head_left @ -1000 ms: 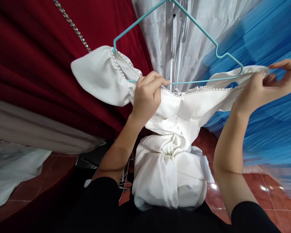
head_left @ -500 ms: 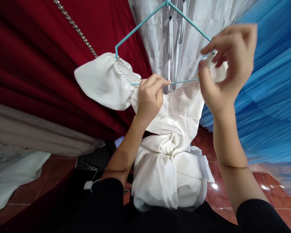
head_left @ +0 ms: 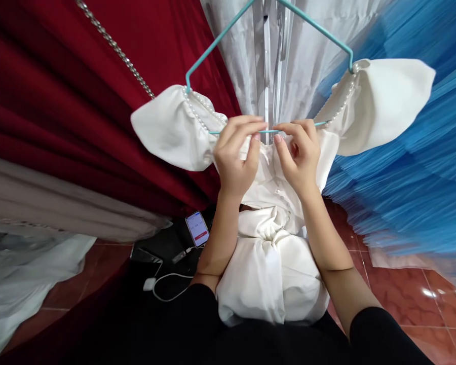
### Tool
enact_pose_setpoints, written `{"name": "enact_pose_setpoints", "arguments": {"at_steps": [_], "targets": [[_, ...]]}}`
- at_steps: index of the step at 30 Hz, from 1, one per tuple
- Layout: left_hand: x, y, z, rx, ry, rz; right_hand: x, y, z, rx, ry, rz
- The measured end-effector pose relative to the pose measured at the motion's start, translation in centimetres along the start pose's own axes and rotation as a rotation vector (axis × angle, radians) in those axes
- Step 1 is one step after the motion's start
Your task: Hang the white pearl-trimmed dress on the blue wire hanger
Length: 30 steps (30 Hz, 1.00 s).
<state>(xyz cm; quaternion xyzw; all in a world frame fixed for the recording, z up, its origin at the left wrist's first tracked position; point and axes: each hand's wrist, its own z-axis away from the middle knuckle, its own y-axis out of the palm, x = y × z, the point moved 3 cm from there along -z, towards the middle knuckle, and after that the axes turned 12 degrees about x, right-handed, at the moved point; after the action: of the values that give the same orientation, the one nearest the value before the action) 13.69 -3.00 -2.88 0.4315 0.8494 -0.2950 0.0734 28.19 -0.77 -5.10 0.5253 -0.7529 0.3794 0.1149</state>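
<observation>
A white dress [head_left: 268,263] with pearl-trimmed straps and puffed sleeves hangs on a thin turquoise hanger [head_left: 219,38]. Its skirt is bunched up low, close to my body. My left hand [head_left: 235,152] pinches the hanger's lower bar left of the middle, at the neckline. Just to the right, my right hand [head_left: 298,154] has its thumb and fingers closed on the same bar. A short piece of bar shows between the two sets of fingertips. The fingers hide part of the neckline, so I cannot tell whether cloth is pinched too.
Dark red drapes [head_left: 167,45] with a beaded chain [head_left: 116,48] hang at the left. Blue tulle [head_left: 406,187] fills the right side, and white cloth [head_left: 231,56] hangs behind metal poles. A lit phone [head_left: 196,229] and a white cable [head_left: 171,276] lie on a black surface below.
My right hand has moved from the right strap down and left to the lower bar, beside my left hand. The right sleeve now sits spread out on the hanger's right shoulder.
</observation>
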Motion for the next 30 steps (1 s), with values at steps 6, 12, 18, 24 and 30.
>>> {"name": "enact_pose_setpoints", "arguments": {"at_steps": [6,12,18,24,30], "targets": [[2.1,-4.8,-1.1,-0.41,0.084,-0.233,-0.4,0.7,-0.3,-0.023,0.009,-0.033],[7.3,-8.4,-2.9,-0.46,-0.053,-0.06,-0.6,-0.1,-0.4,-0.007,0.033,0.024],[9.8,-10.3,-0.7,-0.687,-0.118,-0.107,-1.1,0.4,-0.6,0.017,0.047,0.082],[12.6,-8.9,-0.5,-0.671,-0.215,-0.048,-1.3,0.0,-0.8,0.017,0.039,0.079],[15.3,-10.0,-2.0,-0.64,-0.215,0.17,-1.3,0.1,-0.9,0.017,0.044,0.054]]}}
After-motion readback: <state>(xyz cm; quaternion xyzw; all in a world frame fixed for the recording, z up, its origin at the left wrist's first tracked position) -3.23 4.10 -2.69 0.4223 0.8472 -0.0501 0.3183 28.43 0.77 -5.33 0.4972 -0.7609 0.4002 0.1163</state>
